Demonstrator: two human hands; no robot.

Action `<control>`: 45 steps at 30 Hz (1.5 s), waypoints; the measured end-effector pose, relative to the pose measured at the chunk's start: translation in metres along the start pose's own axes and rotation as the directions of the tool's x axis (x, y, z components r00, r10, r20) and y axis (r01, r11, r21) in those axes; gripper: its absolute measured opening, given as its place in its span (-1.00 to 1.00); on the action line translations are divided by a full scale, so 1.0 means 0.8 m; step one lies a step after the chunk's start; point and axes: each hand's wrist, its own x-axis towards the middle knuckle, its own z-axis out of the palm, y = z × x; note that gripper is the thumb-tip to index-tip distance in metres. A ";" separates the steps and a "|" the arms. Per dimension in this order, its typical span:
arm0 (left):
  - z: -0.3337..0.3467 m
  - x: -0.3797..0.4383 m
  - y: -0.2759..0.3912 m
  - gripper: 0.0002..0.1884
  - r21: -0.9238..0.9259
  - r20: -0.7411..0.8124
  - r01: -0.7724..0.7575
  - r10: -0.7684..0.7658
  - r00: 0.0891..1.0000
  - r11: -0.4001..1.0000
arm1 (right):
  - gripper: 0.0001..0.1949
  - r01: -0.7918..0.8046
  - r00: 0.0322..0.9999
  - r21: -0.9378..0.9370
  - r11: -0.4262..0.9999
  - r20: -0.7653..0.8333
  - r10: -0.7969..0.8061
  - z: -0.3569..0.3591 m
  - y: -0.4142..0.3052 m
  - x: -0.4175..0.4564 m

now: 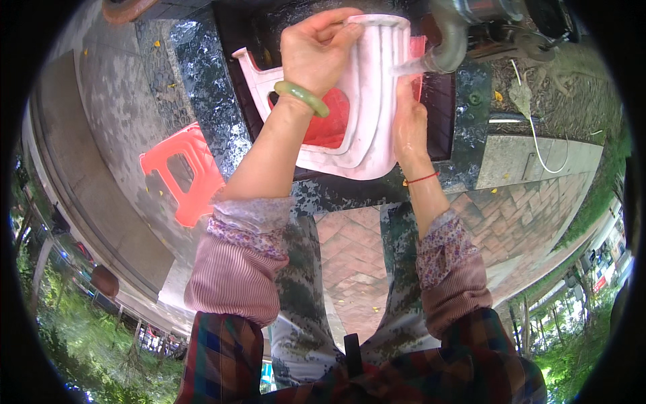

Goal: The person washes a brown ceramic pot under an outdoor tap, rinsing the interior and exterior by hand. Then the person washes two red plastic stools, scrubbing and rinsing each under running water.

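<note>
A pink-and-white plastic stool (376, 116) is tilted on its side over a dark basin (444, 126). Its ridged pale side faces up, and red plastic shows through an opening in it. My left hand (318, 55), with a green bangle at the wrist, pinches the stool's far edge between thumb and fingers. Along the right edge, my right hand (411, 123) grips the stool; some of its fingers are hidden behind the plastic. Water runs from a curved tap spout (451, 45) onto the ridged side, close above my right hand.
Left of the basin, a red plastic stool (186, 174) stands on the paving, partly hidden by my left forearm. Wet dark stone (202, 65) borders the basin. A white cable (537, 144) curves over the ground at right. Red brick paving (351, 252) lies between my legs.
</note>
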 end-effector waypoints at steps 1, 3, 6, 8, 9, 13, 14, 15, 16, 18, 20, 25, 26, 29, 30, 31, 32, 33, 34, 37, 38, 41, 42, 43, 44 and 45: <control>0.001 -0.006 0.006 -0.66 0.051 0.007 0.029 -0.029 1.000 0.998 | -0.26 -0.007 1.000 0.004 1.000 -0.021 0.007 0.001 -0.001 -0.001; 0.003 -0.025 0.025 -0.66 0.159 0.013 0.079 -0.082 0.997 0.984 | -0.26 -0.014 0.999 0.024 1.000 -0.031 0.015 0.004 -0.002 -0.002; 0.015 -0.092 0.019 -0.26 0.792 0.108 -0.204 0.197 0.975 0.575 | -0.27 -0.004 0.999 0.055 0.998 -0.032 0.006 0.014 0.000 -0.003; 0.021 -0.127 0.007 -0.20 0.721 0.051 -0.079 0.062 0.997 0.688 | -0.27 0.015 0.996 0.040 0.999 -0.088 -0.011 0.022 -0.004 -0.008; 0.019 -0.136 0.007 -0.20 0.729 0.039 -0.066 0.055 0.998 0.681 | -0.27 0.017 0.997 0.033 0.999 -0.073 -0.014 0.021 -0.005 -0.009; 0.005 -0.123 0.010 -0.23 0.785 0.047 -0.102 0.106 0.993 0.611 | -0.24 0.015 1.000 -0.047 0.999 0.008 -0.015 0.015 -0.009 -0.018; 0.000 -0.097 0.014 -0.23 0.787 0.064 -0.118 0.110 0.992 0.605 | -0.23 0.015 0.999 -0.079 0.997 0.035 -0.012 0.013 -0.010 -0.019; -0.006 -0.068 0.022 -0.22 0.794 0.079 -0.136 0.121 0.989 0.592 | -0.22 0.016 0.999 -0.107 0.994 0.038 -0.012 0.018 -0.012 -0.020; -0.005 -0.041 0.024 -0.27 0.794 0.071 -0.133 0.127 0.989 0.593 | -0.21 0.016 0.999 -0.142 0.990 0.034 -0.011 0.020 -0.014 -0.020; 0.010 -0.028 0.037 -0.59 0.949 0.027 -0.133 0.346 0.938 0.286 | -0.19 0.011 1.000 -0.167 0.986 0.019 -0.008 0.020 -0.017 -0.017; 0.020 -0.043 0.033 -0.54 0.927 -0.039 -0.074 0.290 0.956 0.368 | -0.18 0.004 1.000 -0.148 0.989 0.008 -0.002 0.026 -0.020 -0.012; 0.037 -0.150 0.014 -0.28 0.795 -0.082 0.070 -0.008 0.997 0.602 | -0.23 0.202 0.976 -0.015 0.979 -0.081 -0.203 0.032 -0.015 -0.023; 0.034 -0.148 0.014 -0.27 0.842 -0.038 0.025 0.014 0.999 0.539 | -0.24 0.226 0.971 -0.001 0.974 -0.073 -0.226 0.034 -0.016 -0.023; 0.019 -0.119 0.022 -0.22 0.879 0.057 -0.137 0.185 0.981 0.457 | -0.26 0.118 0.992 -0.172 0.978 0.067 -0.108 0.019 -0.011 -0.021; 0.016 -0.085 0.035 -0.26 0.797 0.036 -0.184 0.258 0.965 0.575 | -0.26 0.064 0.990 -0.336 0.940 0.142 -0.017 0.005 -0.013 -0.022; 0.005 -0.051 0.042 -0.29 0.705 0.005 -0.238 0.332 0.943 0.668 | -0.26 0.157 0.985 -0.259 0.953 0.112 -0.132 0.019 -0.015 -0.039; -0.019 -0.026 0.037 -0.45 0.617 0.186 -0.453 0.441 0.878 0.643 | -0.26 0.127 0.989 -0.247 0.961 0.107 -0.104 0.021 -0.021 -0.035; -0.011 -0.020 0.047 -0.60 0.461 0.152 -0.337 0.301 0.941 0.821 | -0.26 0.088 0.994 -0.241 0.967 0.085 -0.069 0.016 -0.021 -0.027; -0.018 -0.011 0.045 -0.63 0.458 0.208 -0.372 0.310 0.928 0.808 | -0.26 0.081 0.994 -0.226 0.971 0.086 -0.063 0.015 -0.021 -0.025; -0.024 0.013 0.058 -0.69 0.494 0.283 -0.304 0.180 0.942 0.815 | -0.26 0.070 0.994 -0.201 0.977 0.094 -0.052 0.010 -0.020 -0.019; -0.020 0.021 0.072 -0.65 0.576 0.301 -0.198 0.019 0.954 0.793 | -0.25 0.074 0.994 -0.205 0.976 0.094 -0.056 0.006 -0.021 -0.018; -0.005 0.034 0.095 -0.48 0.727 0.242 -0.060 -0.173 0.955 0.684 | -0.23 0.154 0.986 -0.265 0.952 0.104 -0.131 0.013 -0.031 -0.027; 0.009 0.037 0.098 -0.48 0.787 0.231 -0.097 -0.146 0.962 0.610 | -0.22 0.191 0.980 -0.298 0.935 0.105 -0.167 0.014 -0.033 -0.030; 0.019 0.038 0.099 -0.48 0.839 0.223 -0.129 -0.117 0.968 0.529 | -0.19 0.208 0.978 -0.300 0.931 0.072 -0.196 0.017 -0.032 -0.030; 0.025 0.037 0.095 -0.48 0.878 0.191 -0.147 -0.052 0.980 0.455 | -0.16 0.225 0.974 -0.302 0.926 0.039 -0.224 0.021 -0.032 -0.029; 0.033 0.040 0.100 -0.48 0.913 0.200 -0.142 -0.116 0.973 0.383 | -0.13 0.240 0.968 -0.308 0.921 0.006 -0.250 0.021 -0.031 -0.028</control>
